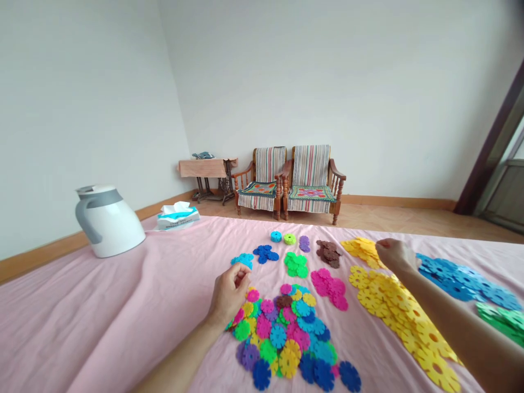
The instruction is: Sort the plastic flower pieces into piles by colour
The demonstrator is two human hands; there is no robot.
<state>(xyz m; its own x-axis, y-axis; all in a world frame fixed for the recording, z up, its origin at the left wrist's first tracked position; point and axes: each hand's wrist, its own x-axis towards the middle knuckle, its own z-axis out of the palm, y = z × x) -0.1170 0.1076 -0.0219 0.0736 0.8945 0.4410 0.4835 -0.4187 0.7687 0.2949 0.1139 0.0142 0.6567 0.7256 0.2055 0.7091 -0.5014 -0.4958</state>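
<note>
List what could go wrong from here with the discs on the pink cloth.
1. The right hand reaches across the yellow heap. Its forearm passes low over that heap and might sweep yellow discs into the blue heap right beside it.
2. The left hand is at the edge of the mixed heap. A nudge of the wrist might scatter discs toward the pink heap, which lies close.

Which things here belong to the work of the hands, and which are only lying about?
In use: mixed pile of discs, by the left hand; yellow discs, under the right hand; small one-colour piles between them.
Lying about: white jug, tissue box, two armchairs, side table.
</note>
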